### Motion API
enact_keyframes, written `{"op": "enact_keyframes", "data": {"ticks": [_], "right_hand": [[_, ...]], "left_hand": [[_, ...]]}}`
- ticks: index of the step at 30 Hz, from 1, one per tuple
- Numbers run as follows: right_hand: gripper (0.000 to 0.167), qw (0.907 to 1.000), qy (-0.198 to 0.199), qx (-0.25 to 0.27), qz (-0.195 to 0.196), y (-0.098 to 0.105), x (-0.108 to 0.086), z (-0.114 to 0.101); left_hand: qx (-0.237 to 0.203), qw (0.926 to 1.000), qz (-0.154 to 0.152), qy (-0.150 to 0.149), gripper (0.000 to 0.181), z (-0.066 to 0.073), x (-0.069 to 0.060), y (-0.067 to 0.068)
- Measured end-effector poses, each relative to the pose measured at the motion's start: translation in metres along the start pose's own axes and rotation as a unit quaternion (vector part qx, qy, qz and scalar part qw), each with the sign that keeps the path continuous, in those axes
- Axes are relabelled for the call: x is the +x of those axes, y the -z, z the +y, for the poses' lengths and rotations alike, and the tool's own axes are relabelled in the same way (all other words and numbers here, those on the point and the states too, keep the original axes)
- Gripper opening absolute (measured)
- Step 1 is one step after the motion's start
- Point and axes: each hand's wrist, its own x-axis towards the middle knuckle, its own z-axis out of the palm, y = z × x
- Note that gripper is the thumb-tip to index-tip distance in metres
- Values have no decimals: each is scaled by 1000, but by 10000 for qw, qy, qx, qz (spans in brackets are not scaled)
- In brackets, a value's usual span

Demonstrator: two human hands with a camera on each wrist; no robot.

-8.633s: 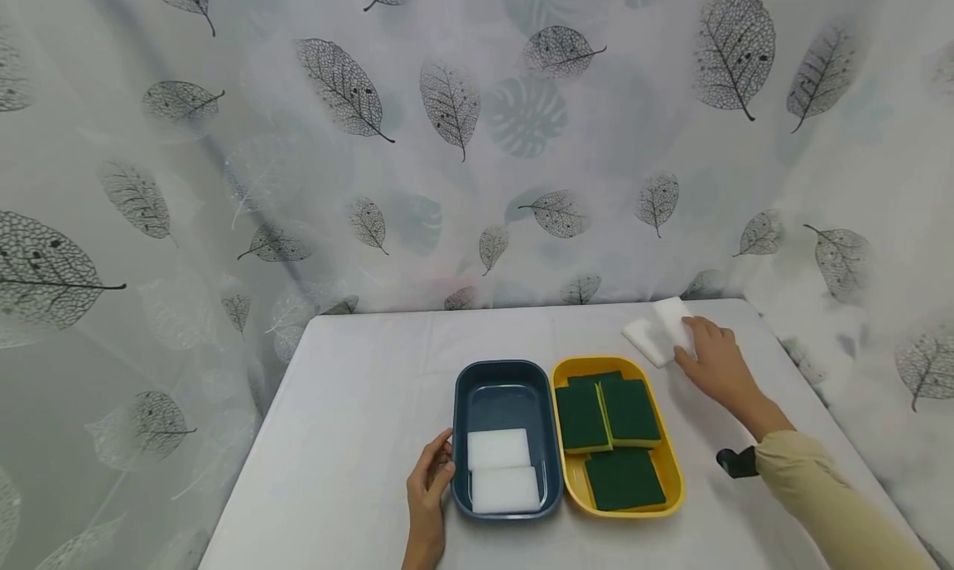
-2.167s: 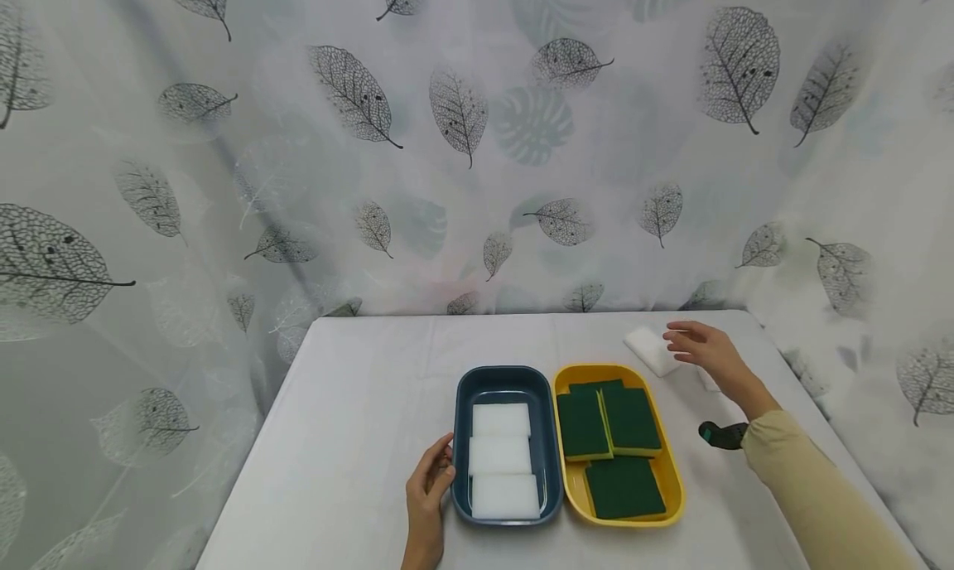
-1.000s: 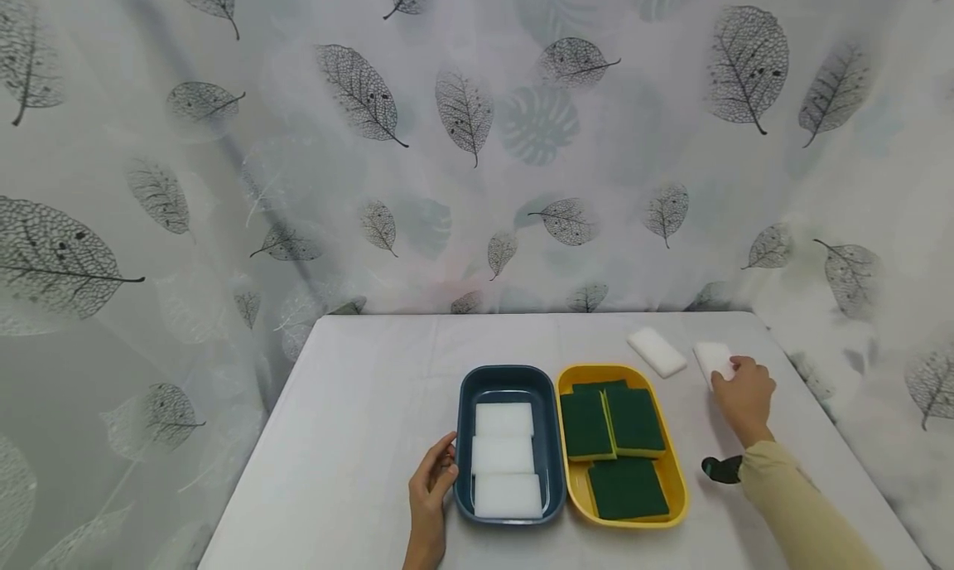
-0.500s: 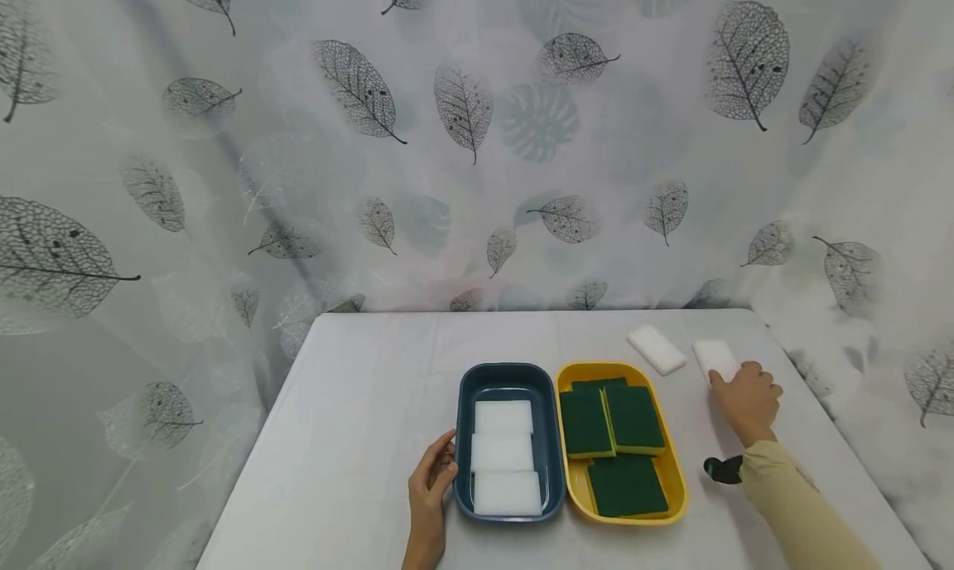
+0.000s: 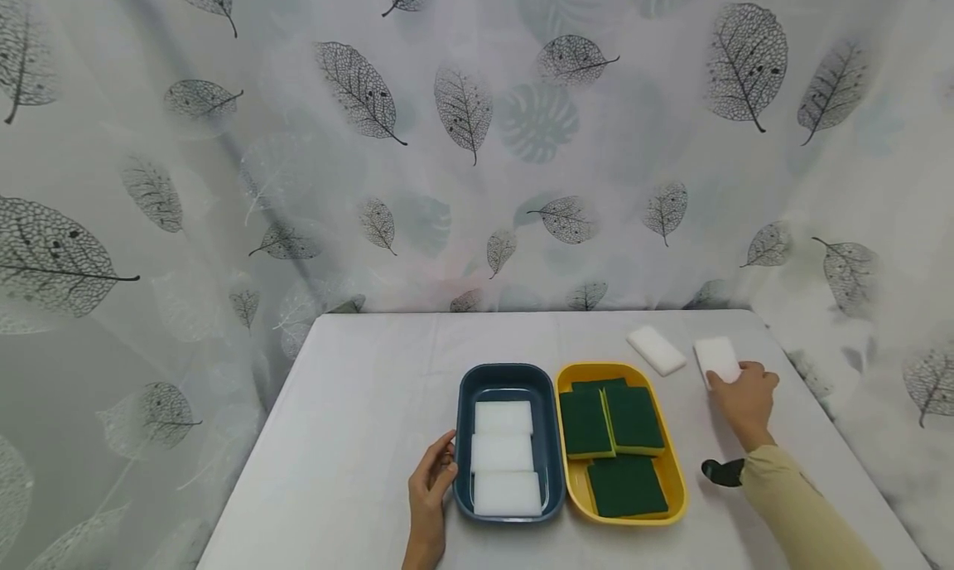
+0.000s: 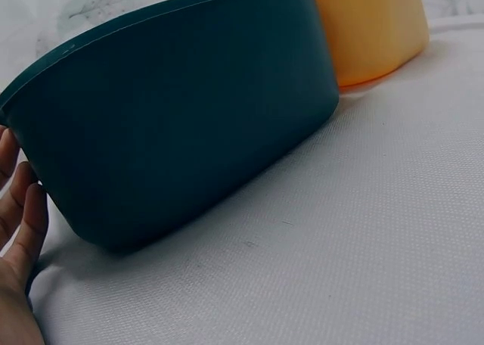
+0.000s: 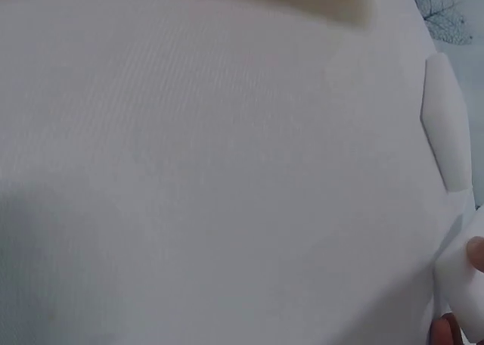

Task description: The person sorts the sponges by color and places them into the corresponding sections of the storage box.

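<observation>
My left hand (image 5: 430, 493) rests its fingertips against the left side of a dark blue tub (image 5: 468, 388); the left wrist view shows fingers (image 6: 30, 220) touching the outer wall near one end. Three white sponge blocks (image 5: 507, 495) lie overlapping in a row inside this tub. At the right, my right hand (image 5: 748, 396) pinches the near end of another white sponge block (image 5: 717, 356), thumb on the left and fingers on the right. In the right wrist view only its fingertips (image 7: 476, 252) and part of that sponge show, at the edge.
A yellow tub (image 5: 676, 479) touches the blue one on the right and holds several green-and-yellow scouring sponges (image 5: 628, 487). One loose white sponge block (image 5: 656, 350) lies behind it. A leaf-print curtain (image 5: 477, 181) hangs behind the white-covered table (image 5: 350, 437).
A third white sponge has come into the blue tub since the oldest frame. My right hand has moved from above the loose sponges to the rightmost one and taken hold. The left hand stays.
</observation>
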Motion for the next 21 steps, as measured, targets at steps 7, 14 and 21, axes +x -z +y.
{"op": "enact_keyframes", "data": {"ticks": [7, 14, 21], "right_hand": [[67, 9958, -513, 752, 132, 1, -3, -9], [70, 9816, -1303, 1367, -290, 11, -1, -12], [72, 9176, -2475, 3026, -720, 23, 9, -21]], "left_hand": [[-84, 9999, -74, 8, 41, 1, -1, 1], [-91, 9999, -72, 53, 41, 1, -2, 0], [-105, 9999, -69, 11, 41, 0, -1, 1]]}}
